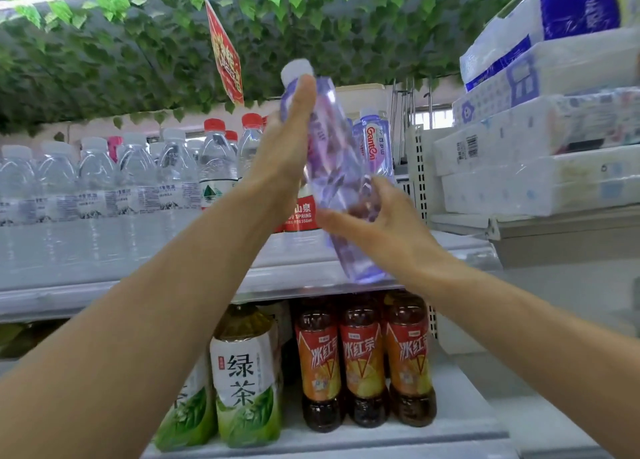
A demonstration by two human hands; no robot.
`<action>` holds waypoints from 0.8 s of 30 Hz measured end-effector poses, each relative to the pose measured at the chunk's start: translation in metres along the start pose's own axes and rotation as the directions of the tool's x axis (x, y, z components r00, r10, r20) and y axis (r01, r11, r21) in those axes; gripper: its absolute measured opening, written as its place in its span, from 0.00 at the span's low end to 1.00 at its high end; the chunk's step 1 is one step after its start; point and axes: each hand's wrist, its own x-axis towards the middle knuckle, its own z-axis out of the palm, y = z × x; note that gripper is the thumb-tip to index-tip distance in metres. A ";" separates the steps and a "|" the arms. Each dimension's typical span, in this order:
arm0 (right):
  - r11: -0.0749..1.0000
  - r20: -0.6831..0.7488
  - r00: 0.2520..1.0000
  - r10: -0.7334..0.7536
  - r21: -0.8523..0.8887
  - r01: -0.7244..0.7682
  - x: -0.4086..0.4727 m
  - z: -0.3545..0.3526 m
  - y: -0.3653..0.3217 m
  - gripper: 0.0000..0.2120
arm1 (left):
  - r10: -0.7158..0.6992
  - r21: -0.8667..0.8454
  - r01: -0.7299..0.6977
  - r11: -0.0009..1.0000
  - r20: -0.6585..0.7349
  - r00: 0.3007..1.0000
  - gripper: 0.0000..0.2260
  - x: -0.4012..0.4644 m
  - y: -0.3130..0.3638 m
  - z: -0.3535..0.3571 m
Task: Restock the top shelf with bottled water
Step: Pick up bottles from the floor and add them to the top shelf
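Both hands hold a tilted purple bottle (pixel 332 168) before the top shelf (pixel 298 268): left hand (pixel 287 147) flat against its upper side at 11 o'clock, right hand (pixel 377 219) curled round its base at 5 o'clock.

top shelf (pixel 294 278), white with a clear front lip: clear plastic water bottles with white caps (pixel 104 181) packed along the left and middle, red-capped clear bottles (pixel 216 161) behind them, one purple-tinted bottle marked ganten (pixel 375 143) upright near the right end. lower white shelf (pixel 346 438): green tea bottles (pixel 246 382) at left, three red-and-orange iced tea bottles (pixel 363 365) just beside them on the right.
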 end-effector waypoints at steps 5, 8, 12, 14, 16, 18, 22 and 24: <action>0.996 -0.187 0.982 -0.028 0.077 0.043 0.044 -0.036 0.009 0.17 | 0.138 0.399 -0.161 0.903 0.085 0.987 0.24 0.010 -0.003 -0.004; 0.998 -0.199 0.979 0.054 0.046 -0.045 0.065 -0.055 0.029 0.22 | 0.222 0.558 -0.247 0.792 0.114 0.968 0.25 0.019 -0.015 -0.011; 0.983 -0.134 0.976 0.173 0.077 -0.164 0.076 -0.054 0.056 0.34 | 0.289 0.683 -0.329 0.652 0.176 0.941 0.28 0.037 -0.021 -0.009; 0.977 -0.095 0.975 0.199 0.100 -0.189 0.079 -0.051 0.070 0.40 | 0.276 0.712 -0.321 0.624 0.183 0.943 0.30 0.047 -0.023 -0.005; 0.969 -0.053 0.972 0.229 0.107 -0.223 0.083 -0.051 0.075 0.37 | 0.260 0.746 -0.314 0.587 0.194 0.946 0.31 0.057 -0.024 -0.001; 0.964 -0.007 0.967 0.253 0.085 -0.251 0.086 -0.053 0.076 0.37 | 0.243 0.776 -0.303 0.554 0.197 0.950 0.33 0.066 -0.026 0.002; 0.967 -0.008 0.968 0.252 -0.042 -0.253 0.087 -0.058 0.077 0.50 | 0.214 0.813 -0.273 0.515 0.186 0.959 0.35 0.082 -0.029 0.006; 0.962 -0.007 0.969 0.249 -0.114 -0.248 0.084 -0.058 0.075 0.46 | 0.202 0.825 -0.260 0.501 0.180 0.963 0.34 0.089 -0.028 0.007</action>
